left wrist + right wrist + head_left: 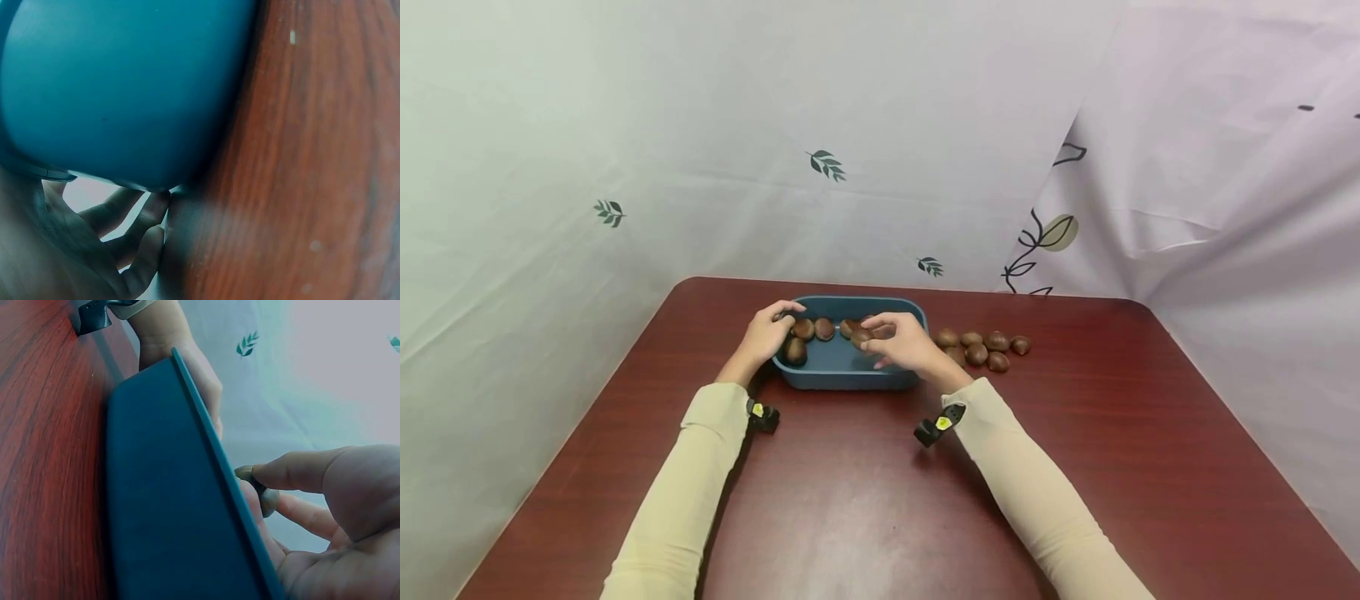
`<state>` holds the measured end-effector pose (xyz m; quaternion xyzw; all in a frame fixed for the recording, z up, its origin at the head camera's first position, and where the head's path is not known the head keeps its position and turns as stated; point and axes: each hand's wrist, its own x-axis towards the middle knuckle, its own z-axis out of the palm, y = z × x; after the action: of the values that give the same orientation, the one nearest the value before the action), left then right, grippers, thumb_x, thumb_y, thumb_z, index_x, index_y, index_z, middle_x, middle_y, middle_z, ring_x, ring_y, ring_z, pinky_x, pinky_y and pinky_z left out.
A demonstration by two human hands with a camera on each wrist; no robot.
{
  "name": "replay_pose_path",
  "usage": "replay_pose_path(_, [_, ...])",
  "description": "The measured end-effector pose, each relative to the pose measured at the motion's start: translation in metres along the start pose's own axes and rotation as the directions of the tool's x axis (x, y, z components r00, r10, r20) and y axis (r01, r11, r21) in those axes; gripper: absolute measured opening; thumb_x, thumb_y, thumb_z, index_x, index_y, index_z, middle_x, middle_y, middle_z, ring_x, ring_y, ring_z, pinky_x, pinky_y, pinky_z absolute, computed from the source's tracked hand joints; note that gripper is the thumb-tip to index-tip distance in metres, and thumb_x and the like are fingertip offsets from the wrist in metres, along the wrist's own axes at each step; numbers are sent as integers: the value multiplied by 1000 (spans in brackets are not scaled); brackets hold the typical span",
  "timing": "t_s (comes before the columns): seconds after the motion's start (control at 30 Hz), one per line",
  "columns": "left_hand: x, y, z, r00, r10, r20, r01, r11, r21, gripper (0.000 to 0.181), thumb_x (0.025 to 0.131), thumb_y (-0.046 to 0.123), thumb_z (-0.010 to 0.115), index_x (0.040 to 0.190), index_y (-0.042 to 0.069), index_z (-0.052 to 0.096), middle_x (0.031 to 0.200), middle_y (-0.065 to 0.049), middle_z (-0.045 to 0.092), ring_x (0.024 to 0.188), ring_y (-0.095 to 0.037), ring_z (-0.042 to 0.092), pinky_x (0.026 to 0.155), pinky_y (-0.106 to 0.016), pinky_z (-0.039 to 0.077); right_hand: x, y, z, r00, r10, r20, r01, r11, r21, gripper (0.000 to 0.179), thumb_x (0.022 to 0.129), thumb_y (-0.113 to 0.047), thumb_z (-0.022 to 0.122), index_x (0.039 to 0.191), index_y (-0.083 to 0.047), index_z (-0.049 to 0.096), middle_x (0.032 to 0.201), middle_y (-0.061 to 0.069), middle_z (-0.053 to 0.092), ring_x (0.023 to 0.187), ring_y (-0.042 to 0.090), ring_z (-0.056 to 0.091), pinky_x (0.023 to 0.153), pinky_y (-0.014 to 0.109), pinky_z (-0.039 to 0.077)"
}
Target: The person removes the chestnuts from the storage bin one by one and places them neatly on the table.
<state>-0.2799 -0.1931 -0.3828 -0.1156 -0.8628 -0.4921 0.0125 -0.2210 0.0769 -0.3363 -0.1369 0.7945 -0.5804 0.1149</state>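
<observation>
A blue plastic bin [850,381] sits on the table with several brown chestnuts [796,352] in it, most of them toward its left and far side. At the bin's left end my left hand [767,333] holds the rim; its fingers [134,237] lie along the outside wall in the left wrist view. Over the right part of the bin, my right hand [910,343] pinches one chestnut [269,501] between thumb and fingers. That hand partly covers the chestnuts beneath it in the head view.
Just right of the bin, a loose group of several chestnuts [976,354] lies on the reddish-brown table [835,500]. A pale cloth with leaf prints [880,225] hangs behind the table and along its sides. Both wrists wear black straps with small cameras [929,430].
</observation>
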Motion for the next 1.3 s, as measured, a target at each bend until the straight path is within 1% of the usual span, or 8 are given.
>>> replay_pose_path(0.2, [0, -1, 0, 1000, -7, -1, 7, 1000, -2, 36, 102, 15, 39, 131, 11, 60, 153, -15, 39, 134, -41, 38, 87, -48, 32, -6, 0, -6, 1000, -7, -21, 7, 1000, 13, 34, 91, -4, 70, 124, 0, 65, 129, 22, 58, 99, 45, 67, 63, 37, 59])
replay_pose_path(0.33, [2, -1, 1, 1000, -16, 0, 16, 1000, 0, 36, 102, 16, 39, 131, 12, 60, 152, -14, 40, 123, -42, 44, 87, -48, 32, -10, 1, -11, 1000, -14, -24, 15, 1000, 21, 34, 90, -5, 70, 124, 0, 65, 129, 24, 58, 100, 47, 66, 63, 37, 59])
replay_pose_path(0.37, [2, -1, 1, 1000, -17, 1, 17, 1000, 3, 36, 102, 16, 39, 131, 12, 60, 152, -14, 41, 126, -40, 43, 88, -47, 32, -11, 1, -12, 1000, -15, -24, 15, 1000, 19, 34, 90, -5, 70, 124, 0, 65, 128, 24, 58, 100, 48, 65, 63, 37, 59])
replay_pose_path(0.43, [2, 0, 1, 1000, -20, 2, 20, 1000, 1, 37, 102, 15, 39, 131, 11, 60, 151, -15, 41, 115, -42, 45, 88, -48, 32, -12, 3, -15, 1000, -15, -23, 15, 1000, 22, 34, 91, -5, 70, 124, 1, 65, 126, 23, 59, 101, 48, 65, 63, 38, 59])
replay_pose_path(0.67, [2, 4, 0, 1000, 2, -16, -2, 1000, -10, 37, 100, 15, 39, 128, 11, 62, 150, -18, 42, 132, -40, 40, 88, -49, 31, -18, 7, -26, 1000, -9, -19, 9, 999, 31, 33, 92, -6, 69, 124, 0, 65, 122, 21, 62, 103, 47, 65, 66, 39, 59])
replay_pose_path(0.93, [2, 1, 0, 1000, -16, -3, 16, 1000, -13, 35, 102, 14, 40, 130, 10, 61, 153, -15, 40, 141, -39, 34, 91, -49, 31, -27, 5, -32, 1000, -20, -16, 20, 1000, 7, 35, 92, -7, 69, 125, 1, 65, 119, 22, 63, 99, 43, 68, 68, 41, 59])
replay_pose_path(1.07, [2, 1, 0, 1000, -13, -5, 13, 1000, -10, 35, 102, 14, 40, 130, 10, 61, 153, -15, 40, 143, -39, 30, 91, -50, 31, -28, 10, -37, 1000, -20, -25, 20, 1000, 13, 35, 92, -7, 69, 126, 0, 65, 121, 22, 62, 103, 47, 65, 67, 39, 59])
replay_pose_path(1.3, [2, 1, 1, 1000, -8, -10, 8, 1000, -8, 35, 102, 13, 40, 130, 9, 61, 153, -15, 40, 143, -40, 31, 91, -50, 31, -35, 13, -47, 1000, 1, -22, 0, 998, 67, 38, 94, -7, 66, 130, 2, 61, 126, 22, 61, 97, 28, 70, 70, 37, 59])
